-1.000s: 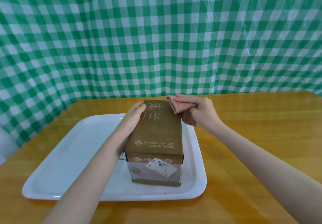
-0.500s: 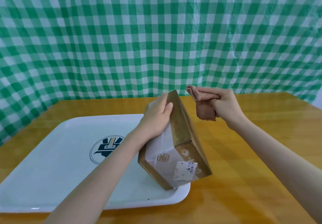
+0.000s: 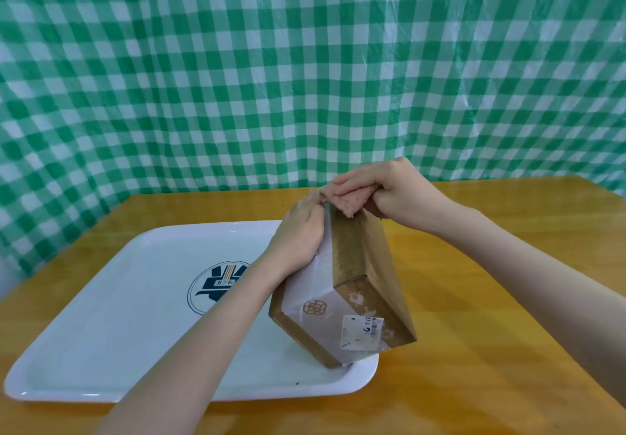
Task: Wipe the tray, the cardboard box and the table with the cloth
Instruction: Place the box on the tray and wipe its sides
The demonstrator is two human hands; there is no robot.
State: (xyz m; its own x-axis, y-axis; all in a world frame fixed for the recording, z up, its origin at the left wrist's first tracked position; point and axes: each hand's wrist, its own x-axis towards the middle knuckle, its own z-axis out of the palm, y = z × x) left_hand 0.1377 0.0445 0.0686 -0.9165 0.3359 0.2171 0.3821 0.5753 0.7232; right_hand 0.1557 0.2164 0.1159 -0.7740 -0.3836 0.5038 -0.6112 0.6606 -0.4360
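A brown cardboard box (image 3: 366,275) with white tape and a label stands tilted on one bottom edge in the right part of the white tray (image 3: 101,316). My left hand (image 3: 298,238) grips its upper left face and holds it up. My right hand (image 3: 389,194) grips a bunched pink cloth (image 3: 345,202) and presses it on the box's top far end. The tray has a round dark logo (image 3: 216,285) in its middle and lies on the wooden table (image 3: 491,333).
A green and white checked sheet (image 3: 305,72) hangs behind the table as a backdrop. Bare wooden tabletop stretches to the right of the tray and along the front edge.
The box was lifted from lying flat in the tray to tilted on one edge. My right hand with the cloth came back onto the box's top end.
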